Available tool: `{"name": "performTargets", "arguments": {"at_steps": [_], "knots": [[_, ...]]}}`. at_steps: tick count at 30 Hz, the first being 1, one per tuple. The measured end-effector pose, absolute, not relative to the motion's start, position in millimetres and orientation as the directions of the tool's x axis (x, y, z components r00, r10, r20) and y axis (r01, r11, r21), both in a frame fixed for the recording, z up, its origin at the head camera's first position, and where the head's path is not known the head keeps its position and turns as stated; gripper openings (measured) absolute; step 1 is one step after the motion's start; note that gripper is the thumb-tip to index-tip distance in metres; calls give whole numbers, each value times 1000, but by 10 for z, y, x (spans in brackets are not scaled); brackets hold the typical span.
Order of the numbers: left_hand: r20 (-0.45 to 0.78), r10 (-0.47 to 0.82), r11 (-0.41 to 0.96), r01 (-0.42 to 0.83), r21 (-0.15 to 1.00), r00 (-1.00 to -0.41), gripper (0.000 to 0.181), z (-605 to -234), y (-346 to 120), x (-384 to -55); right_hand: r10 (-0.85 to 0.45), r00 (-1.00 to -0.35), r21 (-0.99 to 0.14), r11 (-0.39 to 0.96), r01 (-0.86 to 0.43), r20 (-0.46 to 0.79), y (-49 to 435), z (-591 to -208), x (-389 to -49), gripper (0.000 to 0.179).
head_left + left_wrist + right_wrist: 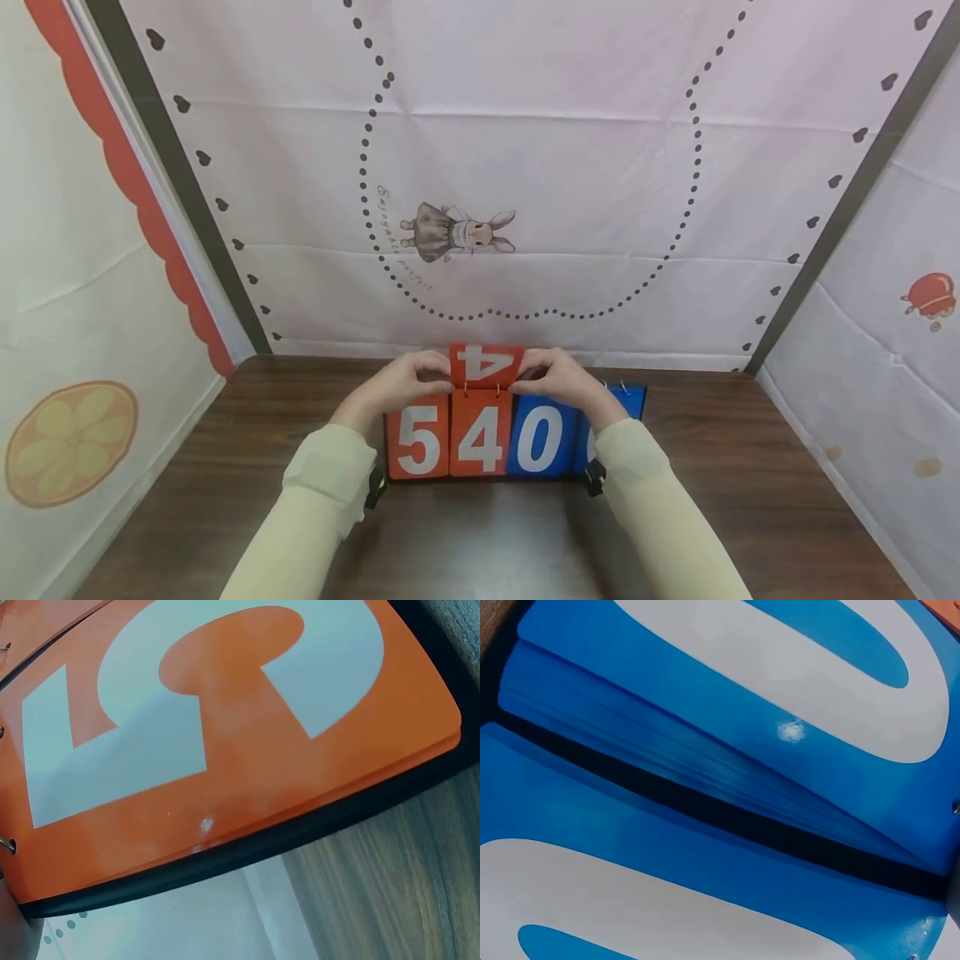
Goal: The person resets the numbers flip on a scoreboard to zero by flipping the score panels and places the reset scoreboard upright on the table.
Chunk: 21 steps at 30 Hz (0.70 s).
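Observation:
A flip scoreboard stands on the table, its black backing showing along the edges. Its front shows a red 5 card, a red 4 card, a blue 0 card and another blue card behind the right wrist. Above the rings, a raised red number card with a sideways 4 is held between both hands. My left hand pinches its left edge between thumb and fingers; my right hand pinches its right edge. The wrist views show the 5 card and the blue 0 card close up.
Metal rings join the cards to the scoreboard's top. The brown wooden table reaches to a white patterned cloth wall close behind the scoreboard. More cloth walls rise at the left and right. Both forearms wear pale sleeves.

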State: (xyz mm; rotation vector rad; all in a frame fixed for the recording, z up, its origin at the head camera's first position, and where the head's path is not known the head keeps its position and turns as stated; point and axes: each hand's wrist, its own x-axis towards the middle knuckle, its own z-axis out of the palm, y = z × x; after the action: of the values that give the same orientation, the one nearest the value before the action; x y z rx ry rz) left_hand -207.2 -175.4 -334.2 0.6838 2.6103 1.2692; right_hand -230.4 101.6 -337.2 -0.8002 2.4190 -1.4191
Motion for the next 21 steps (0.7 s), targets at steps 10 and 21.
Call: {"name": "performTargets", "arguments": {"at_steps": [10,21], "knots": [[40,509,534,352,769,-860,10,-3298,-1745,-2033,-659,-749,-852,349,-390,73,1021,-3350,-2317,10],[39,528,561,383,734,-848,10,-3315,-1743,-2032,-702,-706,-833,334,-440,91,1012,-3374,-2343,9]]}}
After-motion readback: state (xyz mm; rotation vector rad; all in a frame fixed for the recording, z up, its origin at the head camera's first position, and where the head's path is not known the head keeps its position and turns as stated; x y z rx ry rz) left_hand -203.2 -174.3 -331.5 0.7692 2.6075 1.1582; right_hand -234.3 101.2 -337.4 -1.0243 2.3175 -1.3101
